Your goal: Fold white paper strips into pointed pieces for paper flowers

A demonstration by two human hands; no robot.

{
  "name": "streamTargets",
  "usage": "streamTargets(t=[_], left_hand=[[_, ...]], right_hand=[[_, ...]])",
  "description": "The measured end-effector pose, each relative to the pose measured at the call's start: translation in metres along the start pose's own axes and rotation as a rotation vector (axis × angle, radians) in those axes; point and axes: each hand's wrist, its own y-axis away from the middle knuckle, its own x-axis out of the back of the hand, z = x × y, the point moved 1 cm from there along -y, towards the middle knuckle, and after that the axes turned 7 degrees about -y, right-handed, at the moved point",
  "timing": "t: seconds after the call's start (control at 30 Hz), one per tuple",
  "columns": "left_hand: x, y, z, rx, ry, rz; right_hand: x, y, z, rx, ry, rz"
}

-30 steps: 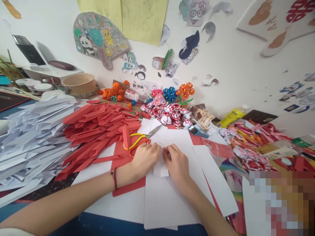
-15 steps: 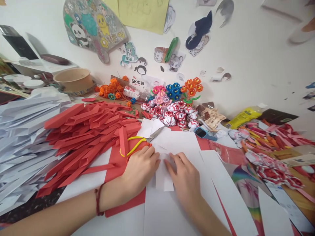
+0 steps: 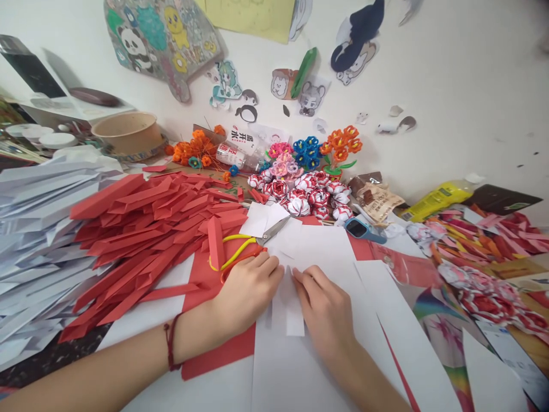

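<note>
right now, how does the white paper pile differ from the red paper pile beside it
The white pile is white, while the red pile is red. The white pile runs off the picture's left edge; the red pile lies within view, nearer the left hand. Both are loose heaps of narrow folded paper strips.

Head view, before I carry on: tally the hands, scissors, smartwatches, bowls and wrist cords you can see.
Hands: 2 (left hand, right hand)
Yellow-and-orange-handled scissors: 1
Blue smartwatch: 1
Tan bowl: 1
Dark red wrist cord: 1
Total: 6
</note>
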Motion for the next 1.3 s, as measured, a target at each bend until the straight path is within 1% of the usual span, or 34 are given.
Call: streamTargets(t=[0.13, 0.23, 0.33, 0.5, 0.6, 0.67, 0.8, 0.9, 1.07, 1.3], left_hand=[[-0.0002, -0.0006, -0.0017, -0.085, -0.026, -0.014], [-0.0010, -0.0002, -0.0017, -0.089, -0.010, -0.021], [-0.0008, 0.0002, -0.0009, -0.035, 0.008, -0.014], [0.0034, -0.0009, 0.0013, 0.109, 0.085, 0.019], [0.0052, -0.0017, 0.0016, 0.172, 0.179, 0.002], [0.0052, -0.0017, 0.0014, 0.187, 0.223, -0.013], [0.0036, 0.0003, 0.0023, 0.149, 0.181, 0.009], [0.0031, 0.0023, 0.0044, 0.116, 0.137, 0.029], [0.0025, 0.0045, 0.0059, 0.119, 0.181, 0.010], [0.0014, 0.0047, 0.0047, 0.127, 0.164, 0.021]], right_hand=[[-0.0007, -0.0003, 0.0009, -0.005, -0.051, -0.022], [-0.0013, -0.0005, 0.0027, -0.026, -0.083, -0.051], [-0.0010, -0.0008, 0.0042, -0.038, -0.107, -0.086], [0.0001, -0.0006, 0.0046, -0.069, -0.147, -0.115], [-0.0001, 0.0005, 0.0047, -0.088, -0.151, -0.137], [-0.0003, 0.0013, 0.0047, -0.097, -0.169, -0.146], [0.0000, 0.0009, 0.0037, -0.107, -0.199, -0.141], [0.0013, -0.0002, 0.0029, -0.120, -0.163, -0.123], [0.0036, 0.0004, 0.0033, -0.096, -0.060, -0.075], [0.0025, 0.0011, 0.0009, -0.032, -0.058, -0.091]])
